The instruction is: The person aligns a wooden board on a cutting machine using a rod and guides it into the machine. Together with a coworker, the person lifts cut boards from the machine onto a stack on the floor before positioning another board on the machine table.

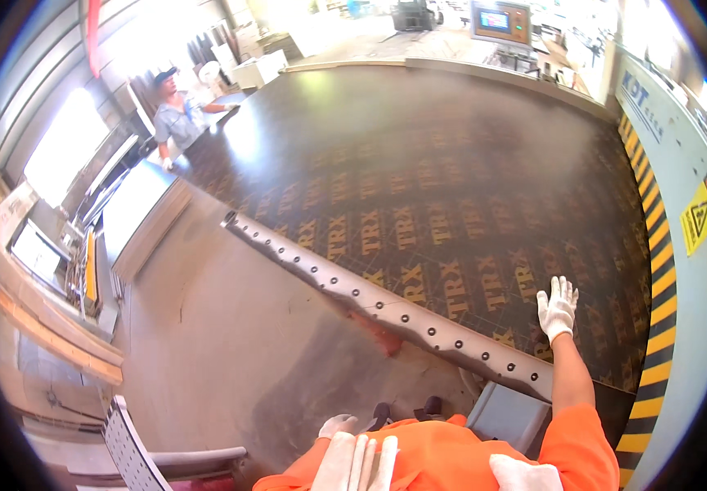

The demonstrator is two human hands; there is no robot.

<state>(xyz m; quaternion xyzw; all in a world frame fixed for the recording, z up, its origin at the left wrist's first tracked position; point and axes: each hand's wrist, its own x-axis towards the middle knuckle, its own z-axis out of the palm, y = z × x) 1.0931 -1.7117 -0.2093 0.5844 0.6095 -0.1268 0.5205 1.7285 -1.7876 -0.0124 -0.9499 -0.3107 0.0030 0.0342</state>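
My right hand (558, 309), in a white knitted glove, lies with its fingers stretched out on a large dark brown sheet panel (451, 176) with rows of yellow printed lettering. Nothing is between its fingers. Under the panel's near edge runs a pale metal support rail (382, 307) with a line of round dark holes. My left hand (338, 425), gloved too, hangs low by my body, apart from the panel. Its fingers are partly hidden, so their state is unclear.
At the far left a co-worker (181, 123) touches the panel's edge. A grey machine side (672, 139) with black-and-yellow striping (661, 295) borders the right. A grey box (507, 421) stands by my legs. Behind are a control screen (496, 21) and forklift (412, 15).
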